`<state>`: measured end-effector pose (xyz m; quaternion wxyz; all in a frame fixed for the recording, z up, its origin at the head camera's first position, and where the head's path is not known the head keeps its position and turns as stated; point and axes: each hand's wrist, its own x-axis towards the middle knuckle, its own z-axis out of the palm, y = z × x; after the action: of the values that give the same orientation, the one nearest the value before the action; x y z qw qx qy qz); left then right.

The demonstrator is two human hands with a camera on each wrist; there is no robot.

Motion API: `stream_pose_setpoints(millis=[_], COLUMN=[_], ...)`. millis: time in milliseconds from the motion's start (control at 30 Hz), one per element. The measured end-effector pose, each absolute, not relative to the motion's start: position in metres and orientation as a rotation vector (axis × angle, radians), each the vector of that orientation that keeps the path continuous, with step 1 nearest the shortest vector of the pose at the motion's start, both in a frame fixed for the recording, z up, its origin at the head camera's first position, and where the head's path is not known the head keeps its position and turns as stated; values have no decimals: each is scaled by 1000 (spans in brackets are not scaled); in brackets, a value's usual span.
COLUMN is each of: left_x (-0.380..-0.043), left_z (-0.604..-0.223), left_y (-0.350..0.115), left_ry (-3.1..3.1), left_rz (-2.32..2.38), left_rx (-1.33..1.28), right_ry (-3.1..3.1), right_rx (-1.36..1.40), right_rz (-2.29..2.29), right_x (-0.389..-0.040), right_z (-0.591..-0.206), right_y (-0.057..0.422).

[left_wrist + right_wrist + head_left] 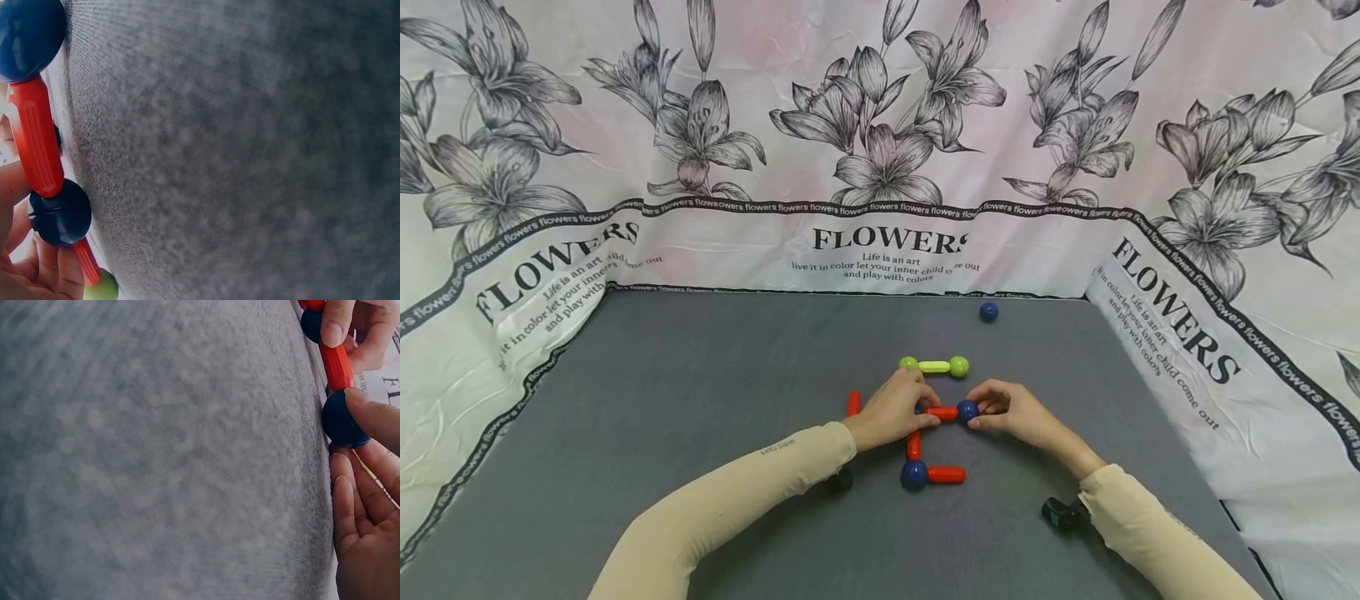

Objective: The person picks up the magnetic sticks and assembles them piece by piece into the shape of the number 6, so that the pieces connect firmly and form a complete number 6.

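Observation:
My left hand (891, 408) pinches a blue ball (59, 212) at the joint of two red rods, thumb beside the ball. In the head view that ball is mostly hidden by the fingers. One red rod (942, 412) runs rightward to another blue ball (967, 410), which my right hand (1018, 417) pinches between thumb and fingers. The second red rod (913, 445) leads toward the near side, ending at a large-looking blue ball (915, 474). From this ball a further red rod (947, 475) points right. In the right wrist view the held ball (344, 419) touches the rod's end.
Beyond the hands lies a light green rod (935, 367) with a green ball at each end. A loose blue ball (988, 312) sits near the far edge. Another red rod (854, 402) shows partly behind the left wrist. Printed floral cloth (880, 250) borders the grey table (715, 358).

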<state>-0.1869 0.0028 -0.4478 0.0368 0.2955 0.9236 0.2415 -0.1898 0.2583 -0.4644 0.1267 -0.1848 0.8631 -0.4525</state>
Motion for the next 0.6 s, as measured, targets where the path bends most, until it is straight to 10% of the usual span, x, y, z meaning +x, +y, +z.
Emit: stream_pose_setpoints(millis=[600], left_x=[-183], left_z=[-440], left_y=[0], left_ry=[2818], left_rz=[757], left_rx=[912], right_ry=[2492], right_rx=[-558], right_rz=[-1286], right_x=[-192], right_z=[-466], right_y=[259])
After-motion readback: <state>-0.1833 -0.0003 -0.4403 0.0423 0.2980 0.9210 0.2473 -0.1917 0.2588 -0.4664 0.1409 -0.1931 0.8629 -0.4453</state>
